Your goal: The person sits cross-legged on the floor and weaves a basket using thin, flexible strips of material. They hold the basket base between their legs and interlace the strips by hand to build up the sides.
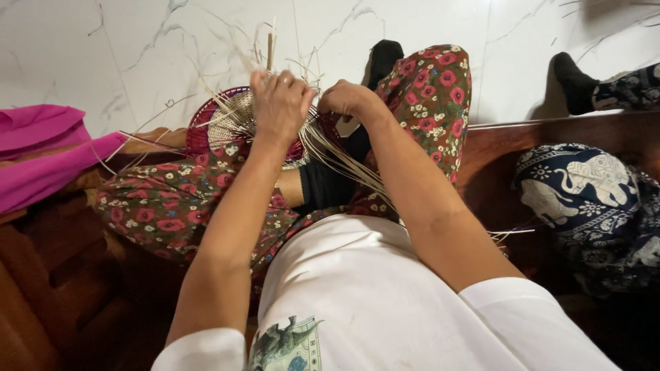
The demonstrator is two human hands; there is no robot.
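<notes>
left hand (pixel 278 103) gripped strips (pixel 344 161) over the basket (pixel 230 120) on her knee; right hand (pixel 347 99) looked clenched on strands too. a hard tug could have snapped them.

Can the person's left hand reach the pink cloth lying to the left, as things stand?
Probably yes: the left hand is busy on the woven basket, but nothing visible lies between it and the pink cloth.

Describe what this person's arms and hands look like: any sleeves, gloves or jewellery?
Both arms are bare from short white sleeves down. The left hand and right hand wear no gloves; no rings, bracelets or watch show from this angle.
</notes>
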